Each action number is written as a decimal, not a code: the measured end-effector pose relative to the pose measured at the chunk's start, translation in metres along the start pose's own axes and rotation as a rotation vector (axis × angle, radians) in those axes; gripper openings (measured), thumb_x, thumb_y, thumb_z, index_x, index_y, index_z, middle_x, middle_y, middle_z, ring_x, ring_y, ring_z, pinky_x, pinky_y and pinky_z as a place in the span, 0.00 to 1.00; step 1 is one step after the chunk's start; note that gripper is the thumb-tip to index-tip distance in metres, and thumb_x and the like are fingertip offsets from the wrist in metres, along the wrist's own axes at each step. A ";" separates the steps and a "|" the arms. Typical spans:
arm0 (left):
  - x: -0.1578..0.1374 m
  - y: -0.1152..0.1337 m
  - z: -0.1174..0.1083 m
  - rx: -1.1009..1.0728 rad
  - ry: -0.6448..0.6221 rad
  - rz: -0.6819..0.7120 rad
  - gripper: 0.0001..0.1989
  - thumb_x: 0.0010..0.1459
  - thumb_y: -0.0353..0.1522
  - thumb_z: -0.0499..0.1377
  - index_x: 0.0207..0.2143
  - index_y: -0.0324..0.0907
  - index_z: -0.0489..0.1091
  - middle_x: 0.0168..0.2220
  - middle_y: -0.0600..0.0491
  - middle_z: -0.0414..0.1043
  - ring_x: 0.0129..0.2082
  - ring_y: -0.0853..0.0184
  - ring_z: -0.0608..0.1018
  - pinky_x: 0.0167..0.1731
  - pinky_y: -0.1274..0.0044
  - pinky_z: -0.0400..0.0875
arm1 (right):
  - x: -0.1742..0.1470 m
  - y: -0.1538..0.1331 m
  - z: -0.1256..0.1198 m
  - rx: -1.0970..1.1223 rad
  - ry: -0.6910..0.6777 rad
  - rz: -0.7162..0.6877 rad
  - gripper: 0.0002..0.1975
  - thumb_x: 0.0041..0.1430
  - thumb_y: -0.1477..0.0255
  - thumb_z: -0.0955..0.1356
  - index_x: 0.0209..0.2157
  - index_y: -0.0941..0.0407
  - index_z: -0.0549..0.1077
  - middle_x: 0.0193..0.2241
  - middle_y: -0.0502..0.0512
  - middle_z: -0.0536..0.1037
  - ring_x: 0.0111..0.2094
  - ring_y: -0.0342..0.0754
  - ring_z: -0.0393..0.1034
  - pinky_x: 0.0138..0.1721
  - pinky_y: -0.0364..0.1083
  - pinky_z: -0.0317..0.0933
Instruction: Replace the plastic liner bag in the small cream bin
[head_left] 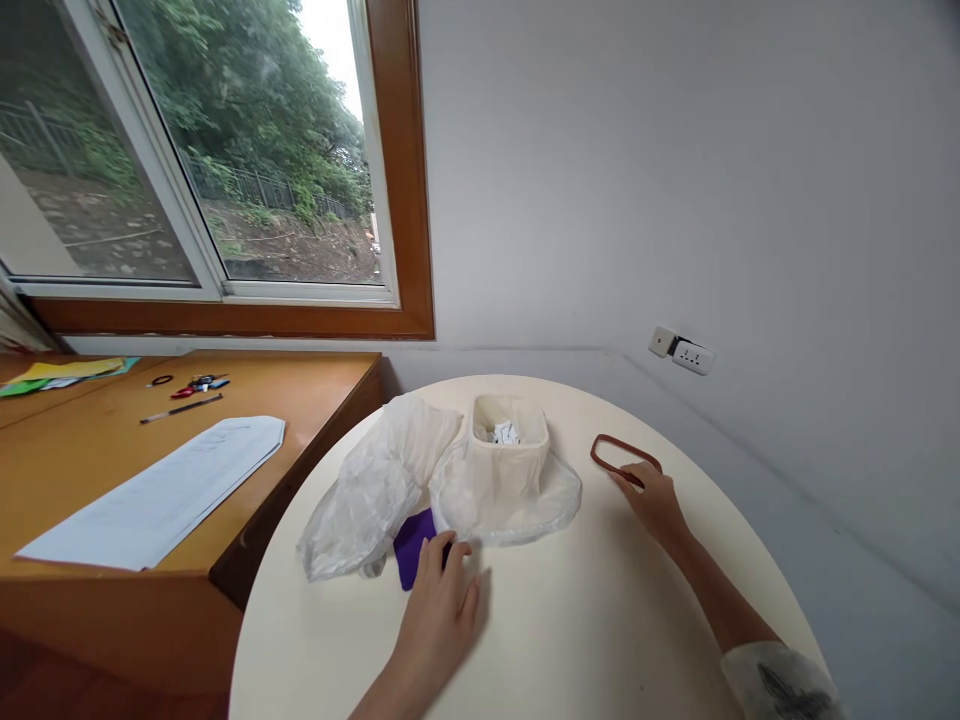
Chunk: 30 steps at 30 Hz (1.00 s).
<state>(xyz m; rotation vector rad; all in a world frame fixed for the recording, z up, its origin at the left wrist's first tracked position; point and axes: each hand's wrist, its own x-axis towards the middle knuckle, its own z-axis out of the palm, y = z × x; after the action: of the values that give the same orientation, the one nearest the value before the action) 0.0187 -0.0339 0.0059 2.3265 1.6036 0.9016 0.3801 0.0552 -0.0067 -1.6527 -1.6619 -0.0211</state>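
Note:
A small bin stands on the round table, lined with a whitish plastic bag whose edge spreads around its base. Crumpled white paper lies inside it. My right hand grips a brown rectangular ring-like frame at the table's right side. Near the table's middle, my left hand has its fingers apart and reaches over the edge of a purple cloth or pouch; whether it touches it I cannot tell. Another crumpled translucent plastic bag lies left of the bin, partly over the purple piece.
A wooden desk adjoins on the left, holding paper sheets, a pen, red-handled scissors, a black tape ring and coloured papers. Behind are a window and a wall socket.

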 end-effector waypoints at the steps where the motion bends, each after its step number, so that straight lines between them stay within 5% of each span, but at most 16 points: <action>1: 0.000 -0.001 0.001 0.002 -0.002 -0.001 0.11 0.55 0.33 0.50 0.41 0.43 0.63 0.47 0.43 0.62 0.49 0.53 0.67 0.44 0.58 0.67 | -0.004 0.003 0.002 -0.004 -0.010 0.006 0.17 0.53 0.57 0.62 0.27 0.55 0.71 0.29 0.56 0.75 0.32 0.52 0.69 0.36 0.51 0.58; 30: 0.005 0.012 -0.005 -0.227 -0.091 -0.150 0.09 0.59 0.33 0.45 0.39 0.44 0.62 0.51 0.43 0.55 0.49 0.58 0.65 0.42 0.66 0.68 | -0.026 0.025 0.007 -0.091 -0.145 0.121 0.13 0.52 0.61 0.61 0.30 0.54 0.72 0.28 0.53 0.73 0.34 0.51 0.67 0.39 0.50 0.54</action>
<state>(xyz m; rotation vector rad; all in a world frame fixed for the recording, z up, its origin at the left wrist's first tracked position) 0.0267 -0.0357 0.0177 2.0355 1.5290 0.8794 0.3943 0.0405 -0.0372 -1.8591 -1.6857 0.0863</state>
